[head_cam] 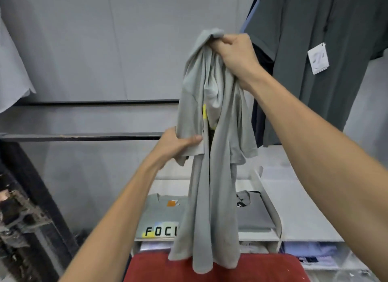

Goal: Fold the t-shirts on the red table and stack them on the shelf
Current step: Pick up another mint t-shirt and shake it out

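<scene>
Hands are working high above the table (218, 271): the right hand (235, 56) is reaching up and forward with its arm stretched from the lower right, fingers curled tight around a bunched end of the grey shirt (210, 155), while the left hand (178, 144) is rising from the lower left and pinching a hemmed edge of the same shirt between thumb and fingers, lower down and to the left. The shirt is hanging in long crumpled folds between the two grips, a yellow print peeking from a fold in the middle, and its bottom end is trailing at the far edge of the red table; whether it is touching the top cannot be told. Behind the table's far edge a white shelf (270, 199) is standing, and on it a folded shirt (159, 216) with black letters is lying at the left, with a second folded shirt (254, 214) lying at the right against the shelf's side wall. A dark rail (84, 137) is running along the grey wall at the left, level with the left hand. A dark garment (315, 50) with a white tag (318, 57) is hanging at the upper right, close beside the right wrist, narrowing the room on that side; the space to the left of the hanging shirt is staying open up to the wall.
</scene>
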